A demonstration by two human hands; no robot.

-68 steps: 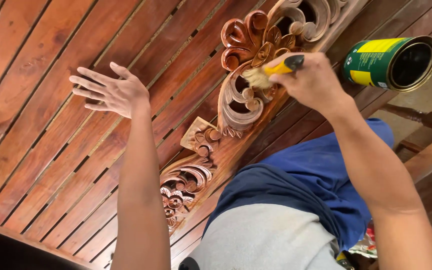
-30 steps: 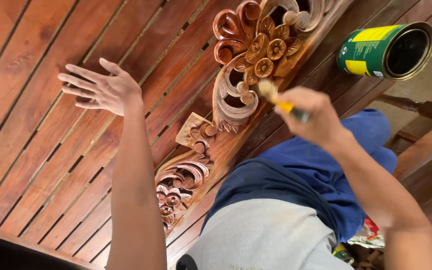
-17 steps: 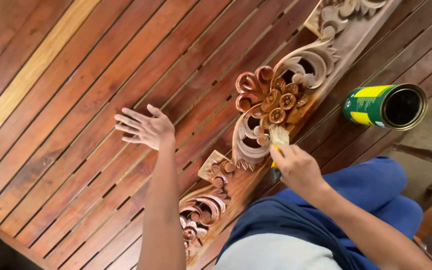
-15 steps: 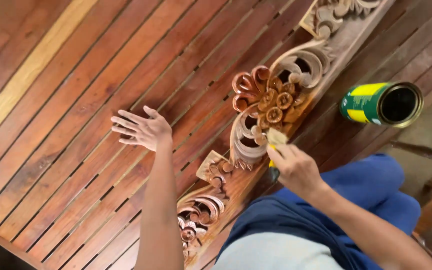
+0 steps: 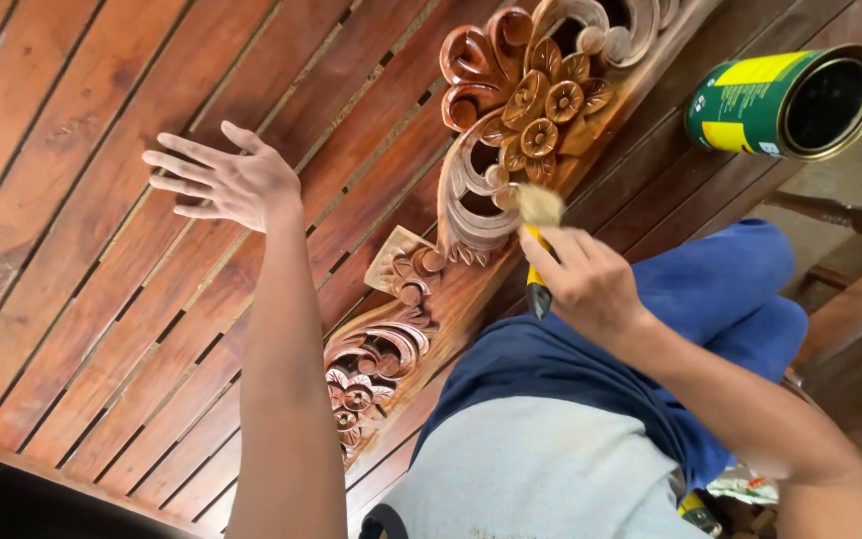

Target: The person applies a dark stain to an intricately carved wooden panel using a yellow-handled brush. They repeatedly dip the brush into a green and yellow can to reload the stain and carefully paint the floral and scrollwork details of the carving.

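Observation:
My right hand [image 5: 586, 281] grips a small paintbrush [image 5: 538, 240] with a yellow and black handle. Its pale bristles touch the lower curl of a carved wooden floral panel [image 5: 516, 110] that runs diagonally across the slatted wood. The carving shines reddish brown around the flower rosettes. My left hand [image 5: 221, 180] rests flat on the slatted wooden surface [image 5: 82, 250], fingers spread, well to the left of the carving and holding nothing.
An open green and yellow can [image 5: 788, 100] lies on the slats at the upper right, its mouth facing right. My blue trousers [image 5: 710, 299] and grey shirt [image 5: 541, 479] fill the lower middle. A wooden frame [image 5: 855, 339] stands at the right edge.
The view has shifted and drawn closer. My right hand has kept brushing along the carving, now at the curl below the flowers. My left hand stays spread on the slats.

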